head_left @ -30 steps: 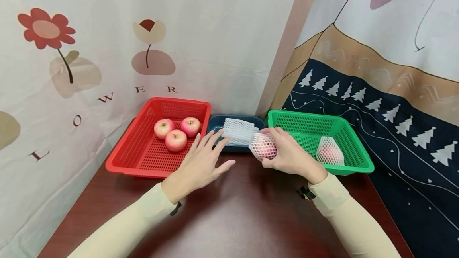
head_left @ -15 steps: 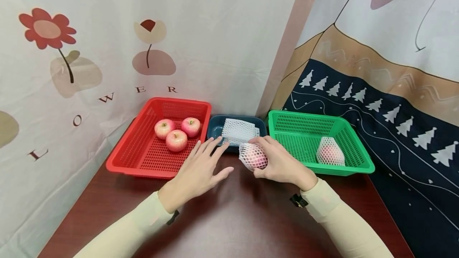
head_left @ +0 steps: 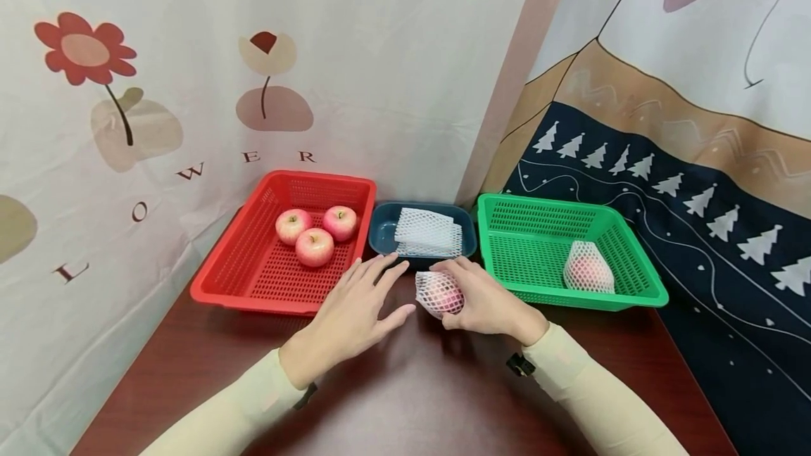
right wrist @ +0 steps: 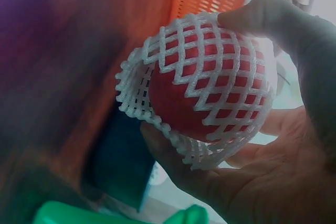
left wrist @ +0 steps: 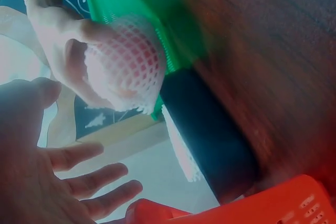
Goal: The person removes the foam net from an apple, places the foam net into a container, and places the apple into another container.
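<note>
My right hand grips an apple wrapped in a white foam net, held in front of the small blue tray. In the right wrist view the foam net surrounds the red apple, with one end gaping; thumb and fingers curl round its sides. To the left, my left hand hovers with its fingers spread, apart from the apple and holding nothing. The left wrist view shows the spread left fingers and the netted apple beyond them. Flat foam nets lie in the blue tray.
On the left, a red basket holds three bare apples. A green basket on the right contains another netted apple. All stand on a dark red-brown table before printed curtains.
My right hand has carried the netted apple left and toward me, away from the green basket's side. The left hand has stayed nearly in place, fingers still spread.
</note>
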Demonstrator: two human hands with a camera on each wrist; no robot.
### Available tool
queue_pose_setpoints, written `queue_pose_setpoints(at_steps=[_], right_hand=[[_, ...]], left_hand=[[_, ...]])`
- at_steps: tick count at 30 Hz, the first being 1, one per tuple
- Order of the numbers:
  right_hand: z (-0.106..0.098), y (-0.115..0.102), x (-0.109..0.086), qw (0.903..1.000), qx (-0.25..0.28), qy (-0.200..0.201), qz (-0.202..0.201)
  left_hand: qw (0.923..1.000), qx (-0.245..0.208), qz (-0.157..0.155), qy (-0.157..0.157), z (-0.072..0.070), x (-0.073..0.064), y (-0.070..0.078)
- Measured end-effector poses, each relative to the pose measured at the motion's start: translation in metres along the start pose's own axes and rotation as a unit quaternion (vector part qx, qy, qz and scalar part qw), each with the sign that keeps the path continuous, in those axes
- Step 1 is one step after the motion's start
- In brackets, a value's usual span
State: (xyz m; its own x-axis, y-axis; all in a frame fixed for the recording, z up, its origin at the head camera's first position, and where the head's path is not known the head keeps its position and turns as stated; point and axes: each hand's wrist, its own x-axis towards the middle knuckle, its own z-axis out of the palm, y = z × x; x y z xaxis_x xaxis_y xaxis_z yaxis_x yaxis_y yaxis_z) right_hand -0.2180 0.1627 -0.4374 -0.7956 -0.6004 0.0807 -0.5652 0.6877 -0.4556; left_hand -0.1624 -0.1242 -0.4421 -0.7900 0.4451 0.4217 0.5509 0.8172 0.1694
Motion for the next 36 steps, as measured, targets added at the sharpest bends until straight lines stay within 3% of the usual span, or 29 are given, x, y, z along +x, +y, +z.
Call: queue_pose_setpoints(at_steps=[17,36], right_hand=[[0.023,0.007,0.0,0.9988,0.014,-0.047,-0.002],[0.033,0.013,-0.003,0.998,0.006,-0.053,-0.035]], left_hand=[[0.9986,-0.054,0.004,0.0,0.006,-0.006,0.008],[0.9927,-0.115,-0.027,-0.025,0.014,-0.012,0.016]])
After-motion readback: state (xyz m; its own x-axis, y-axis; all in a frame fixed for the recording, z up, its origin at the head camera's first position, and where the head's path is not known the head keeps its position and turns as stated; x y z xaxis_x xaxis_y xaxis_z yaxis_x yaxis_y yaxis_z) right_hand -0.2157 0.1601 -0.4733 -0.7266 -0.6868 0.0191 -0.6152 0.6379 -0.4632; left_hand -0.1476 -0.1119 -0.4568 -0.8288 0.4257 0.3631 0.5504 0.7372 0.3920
